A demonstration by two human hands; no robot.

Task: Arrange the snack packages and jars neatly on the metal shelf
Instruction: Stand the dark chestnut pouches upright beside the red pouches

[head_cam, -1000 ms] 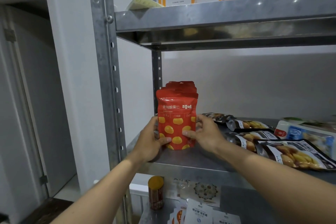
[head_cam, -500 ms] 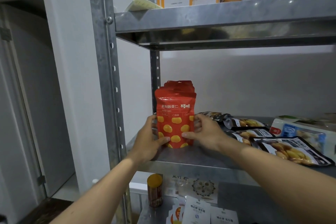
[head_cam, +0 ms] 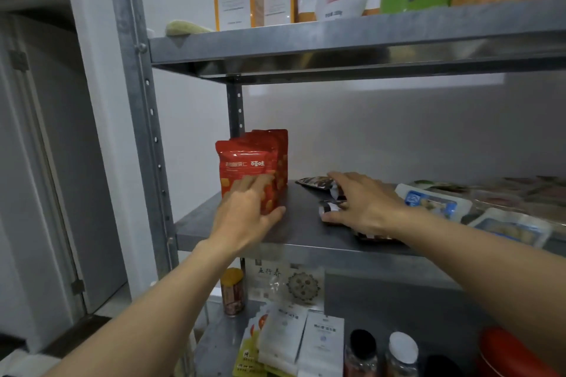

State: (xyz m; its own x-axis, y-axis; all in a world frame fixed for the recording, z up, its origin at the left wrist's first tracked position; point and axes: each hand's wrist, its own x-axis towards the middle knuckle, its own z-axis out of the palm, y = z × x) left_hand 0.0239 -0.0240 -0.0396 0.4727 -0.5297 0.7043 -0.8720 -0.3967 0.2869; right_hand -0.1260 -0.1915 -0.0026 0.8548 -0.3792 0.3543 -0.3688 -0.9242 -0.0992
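Note:
A row of red snack pouches (head_cam: 245, 162) stands upright at the left end of the middle metal shelf (head_cam: 300, 232). My left hand (head_cam: 245, 214) rests against the front pouch, fingers spread on its face and thumb at its lower right corner. My right hand (head_cam: 364, 202) lies palm down on the dark snack packets (head_cam: 312, 184) that lie flat in the middle of the same shelf, fingers apart over them. Most of those packets are hidden under the hand and forearm.
White and blue trays (head_cam: 435, 200) lie at the right of the middle shelf. The top shelf (head_cam: 337, 40) carries boxes and bags. Below stand an orange-lidded jar (head_cam: 232, 292), white sachets (head_cam: 300, 343), small jars (head_cam: 401, 352) and a red tin (head_cam: 502, 355). A steel upright (head_cam: 137, 101) is at the left.
My right hand has left the red pouch and moved right onto the dark flat packets. My left hand stays on the red pouch. The view has shifted right and down.

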